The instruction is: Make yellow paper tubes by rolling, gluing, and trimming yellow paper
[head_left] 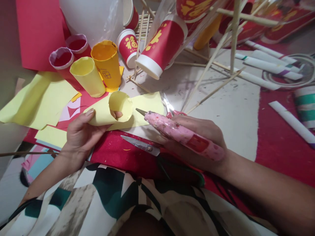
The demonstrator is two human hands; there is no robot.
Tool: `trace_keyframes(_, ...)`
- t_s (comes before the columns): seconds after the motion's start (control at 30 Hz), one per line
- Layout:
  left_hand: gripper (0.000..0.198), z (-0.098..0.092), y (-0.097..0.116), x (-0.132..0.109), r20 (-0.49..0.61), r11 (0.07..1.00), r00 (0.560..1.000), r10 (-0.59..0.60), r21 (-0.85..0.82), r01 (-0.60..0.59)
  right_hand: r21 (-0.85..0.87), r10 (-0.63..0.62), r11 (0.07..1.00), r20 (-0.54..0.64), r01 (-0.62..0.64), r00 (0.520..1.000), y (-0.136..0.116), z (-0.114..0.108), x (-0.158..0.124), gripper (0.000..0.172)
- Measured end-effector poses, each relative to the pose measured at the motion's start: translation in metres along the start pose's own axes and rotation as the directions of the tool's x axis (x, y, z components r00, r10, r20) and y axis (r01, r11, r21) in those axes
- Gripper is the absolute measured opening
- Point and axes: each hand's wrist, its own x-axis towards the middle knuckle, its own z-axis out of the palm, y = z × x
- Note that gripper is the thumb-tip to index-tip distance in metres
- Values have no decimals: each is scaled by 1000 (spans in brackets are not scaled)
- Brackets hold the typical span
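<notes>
My left hand [80,136] grips a pale yellow paper tube [100,114] by its side, thumb on the outside. A fingertip shows inside the tube's round opening, which faces right. My right hand [209,134] is wrapped round a pink hot glue gun [182,131], seen from above. Its dark metal nozzle points left at the tube's opening, a small gap apart. Beneath the tube lies a sheet of yellow paper [150,103]. Large open scissors [140,144] lie on the red cloth below, their handles hidden under my right hand. Smaller red-handled scissors [169,106] rest behind the glue gun.
Behind stand a yellow paper cup [90,78], an orange one [108,72] and two red ones [65,67]. Red printed cups [163,42] in plastic hang or lean beside a wooden stick frame [214,59]. White paper rolls [270,65] and tape [305,106] lie right; yellow sheets [39,98] left.
</notes>
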Motion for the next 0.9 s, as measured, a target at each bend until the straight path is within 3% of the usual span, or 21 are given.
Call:
trace_keyframes(0.27, 19, 0, -1, -1, -1, 1000, 1000, -8, -1, 8, 36, -53, 998, -58, 55, 997, -2, -5, 7, 31)
trace_keyframes(0.57, 22, 0, -1, -2, -9, 999, 1000, -9, 31, 9, 80, -5, 997, 36, 2, 999, 2, -3, 4, 28)
trace_keyframes(0.9, 23, 0, -2, -3, -30, 998, 1000, 2, 59, -1, 43, -33, 999, 26, 32, 999, 2, -4, 5, 31)
